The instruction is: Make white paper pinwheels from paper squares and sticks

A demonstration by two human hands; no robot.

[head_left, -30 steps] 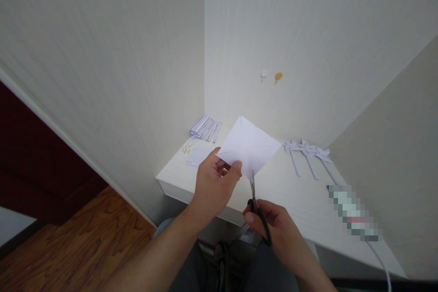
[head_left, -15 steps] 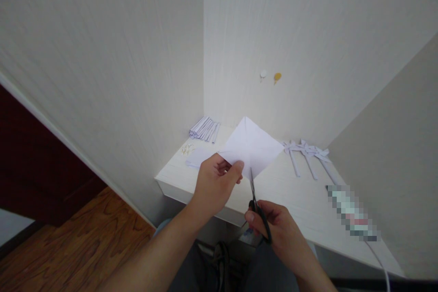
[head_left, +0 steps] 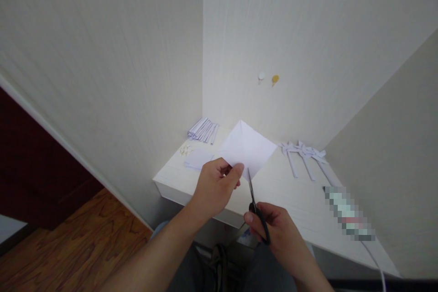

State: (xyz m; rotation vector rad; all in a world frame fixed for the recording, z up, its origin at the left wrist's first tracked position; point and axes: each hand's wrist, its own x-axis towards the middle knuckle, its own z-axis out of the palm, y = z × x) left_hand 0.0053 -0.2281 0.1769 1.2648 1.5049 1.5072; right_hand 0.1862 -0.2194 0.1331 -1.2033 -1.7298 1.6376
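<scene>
Looks like a home; could also be a small office; has a white desk [head_left: 273,205] fitted between pale, grained walls [head_left: 143,54], with two small hooks [head_left: 275,78] stuck above; shows wood-patterned flooring [head_left: 71,242] and a dark red panel [head_left: 41,164], perhaps a door.

I can make out a white hook [head_left: 261,75] on the pale back wall [head_left: 290,23] between one and two o'clock, with a yellow hook [head_left: 275,79] just beside it at its three o'clock. At four o'clock an oblong object [head_left: 347,212], pixelated past my reading, lies on the white desk [head_left: 311,221], and a white cable [head_left: 373,258] trails from its lower end. Towards nine o'clock I see a dark red panel [head_left: 37,164], with wood-grain flooring [head_left: 85,237] at eight
</scene>
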